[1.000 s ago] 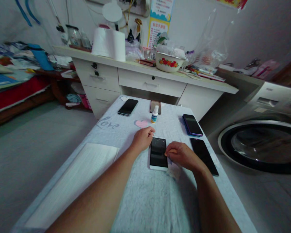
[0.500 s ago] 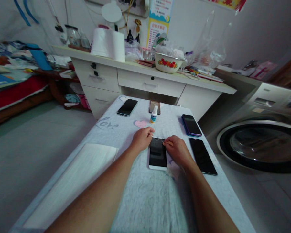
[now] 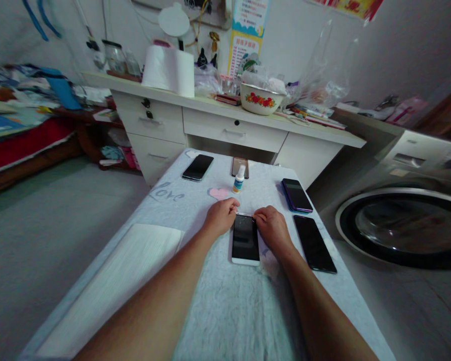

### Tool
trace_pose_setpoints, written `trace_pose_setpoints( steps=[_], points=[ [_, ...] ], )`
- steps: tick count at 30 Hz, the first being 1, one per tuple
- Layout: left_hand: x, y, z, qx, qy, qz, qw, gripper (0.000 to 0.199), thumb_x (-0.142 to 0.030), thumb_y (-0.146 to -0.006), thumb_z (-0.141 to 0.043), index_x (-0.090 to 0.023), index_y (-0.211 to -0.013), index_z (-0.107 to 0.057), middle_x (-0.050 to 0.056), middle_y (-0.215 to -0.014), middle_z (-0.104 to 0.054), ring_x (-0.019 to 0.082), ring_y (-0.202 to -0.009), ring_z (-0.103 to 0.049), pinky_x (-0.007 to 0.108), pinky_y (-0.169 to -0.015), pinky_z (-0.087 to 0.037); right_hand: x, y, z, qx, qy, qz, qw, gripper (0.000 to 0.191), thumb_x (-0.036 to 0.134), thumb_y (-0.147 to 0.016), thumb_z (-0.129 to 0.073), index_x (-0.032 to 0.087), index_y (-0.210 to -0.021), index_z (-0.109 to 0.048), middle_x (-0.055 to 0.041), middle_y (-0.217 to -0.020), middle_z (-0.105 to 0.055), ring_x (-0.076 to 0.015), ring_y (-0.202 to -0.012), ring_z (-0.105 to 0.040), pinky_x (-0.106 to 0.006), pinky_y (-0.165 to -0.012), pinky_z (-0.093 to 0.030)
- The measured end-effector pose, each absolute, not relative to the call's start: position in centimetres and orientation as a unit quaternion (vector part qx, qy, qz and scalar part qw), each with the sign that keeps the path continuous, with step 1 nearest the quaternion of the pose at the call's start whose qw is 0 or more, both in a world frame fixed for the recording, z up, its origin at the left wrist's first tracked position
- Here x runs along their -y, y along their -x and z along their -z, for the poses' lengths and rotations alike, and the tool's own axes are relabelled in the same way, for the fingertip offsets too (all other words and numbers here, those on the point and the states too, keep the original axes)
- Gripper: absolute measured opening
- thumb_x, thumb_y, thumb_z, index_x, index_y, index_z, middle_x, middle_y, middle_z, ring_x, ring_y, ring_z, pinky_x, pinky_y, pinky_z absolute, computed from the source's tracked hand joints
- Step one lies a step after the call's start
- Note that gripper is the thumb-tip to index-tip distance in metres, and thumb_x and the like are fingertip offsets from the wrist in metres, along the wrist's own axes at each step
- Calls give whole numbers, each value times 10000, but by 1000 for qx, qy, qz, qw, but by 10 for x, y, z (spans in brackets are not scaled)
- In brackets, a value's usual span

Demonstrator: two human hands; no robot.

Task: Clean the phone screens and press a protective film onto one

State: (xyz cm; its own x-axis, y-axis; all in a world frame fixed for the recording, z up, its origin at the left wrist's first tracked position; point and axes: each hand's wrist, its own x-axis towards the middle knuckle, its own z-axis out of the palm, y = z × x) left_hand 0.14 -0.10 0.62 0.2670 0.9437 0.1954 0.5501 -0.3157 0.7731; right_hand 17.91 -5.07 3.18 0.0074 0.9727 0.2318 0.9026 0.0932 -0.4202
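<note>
White-framed phone: it lay face up on the cloth-covered table (image 3: 218,311), between the two hands, its screen (image 3: 245,240) dark with pale marks near the top; no brand could be read.
Left hand (image 3: 221,216): at the phone's upper left corner, fingers curled inward and bunched — whether they pinched anything could not be told.
Right hand (image 3: 272,228): at the upper right corner, fingers bent and drawn close; what lay between the tips could not be told.
Tablecloth writing: "Love" (image 3: 166,192) in grey script, left of a pink heart (image 3: 218,193).
Small white bottle (image 3: 239,179): upright beyond the hands, its blue and yellow label too small to read.
Other phones: a black-screened one (image 3: 198,167) at the far left, a brown one (image 3: 240,168) behind the bottle, a dark pair (image 3: 297,195) at the right, and a long black one (image 3: 314,244) nearer.
Poster (image 3: 244,52): Chinese characters on blue and yellow — mostly blurred.
Flowered bowl (image 3: 261,100): on the desk (image 3: 214,105), crumpled clear plastic and something white rising above its rim.
Glass jar (image 3: 115,56): dark-lidded, contents unclear.
Clear plastic bag (image 3: 330,75): near the bowl, reddish contents blurred.
</note>
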Motion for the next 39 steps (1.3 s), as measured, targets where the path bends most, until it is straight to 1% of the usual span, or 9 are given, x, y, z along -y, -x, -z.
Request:
trace_pose_setpoints(
  steps=[3, 6, 11, 15, 22, 30, 39],
  points=[
    [1, -1, -6, -509, -740, -330, 293, 226, -121, -819, -520, -188, -973, -671, 13, -824, -719, 138, -759, -645, 230, -679, -456, 47, -179, -36, 709, 667, -72, 216, 203, 203, -886, -546, 175, -854, -745, -54, -850, -666, -151, -777, -590, -240, -700, -369],
    [0, -1, -6, -509, -741, -330, 290, 227, -125, -820, -521, -190, -978, -672, 13, -832, -722, 138, -762, -645, 232, -686, -457, 41, -177, -41, 714, 675, -65, 173, 209, 181, -875, -542, 177, -851, -749, -60, -861, -674, -156, -780, -587, -246, -695, -360],
    [0, -1, -4, -506, -744, -328, 287, 223, -147, -836, -522, -200, -991, -673, 17, -857, -728, 143, -787, -653, 237, -704, -466, 33, -167, -45, 729, 672, -52, 120, 237, 183, -885, -521, 189, -888, -758, -72, -889, -667, -164, -786, -586, -252, -677, -354],
    [0, -1, -5, -512, -744, -325, 278, 246, -121, -827, -513, -202, -989, -679, 24, -868, -732, 150, -806, -658, 244, -720, -474, 34, -156, -43, 733, 666, -45, 135, 243, 169, -893, -509, 189, -894, -751, -71, -890, -658, -166, -798, -587, -252, -686, -359],
    [1, -1, -10, -510, -743, -321, 291, 307, -65, -817, -475, -206, -1000, -677, 22, -911, -744, 147, -862, -673, 239, -750, -481, 34, -144, -38, 755, 634, -47, 161, 238, 162, -922, -501, 182, -891, -736, -68, -884, -641, -169, -847, -580, -247, -758, -375],
    [2, 1, -12, -509, -740, -322, 300, 339, -69, -835, -431, -198, -1029, -677, 38, -940, -749, 157, -896, -678, 259, -790, -492, 36, -150, -41, 763, 626, -41, 159, 235, 160, -922, -505, 179, -882, -736, -69, -875, -643, -176, -862, -584, -255, -782, -381],
    [2, 0, -13, -513, -734, -323, 307, 344, -60, -835, -425, -198, -1034, -670, 35, -926, -745, 153, -893, -679, 254, -790, -501, 37, -148, -40, 765, 625, -34, 150, 238, 160, -926, -501, 180, -900, -737, -76, -890, -642, -185, -884, -579, -262, -791, -384]
  ],
)
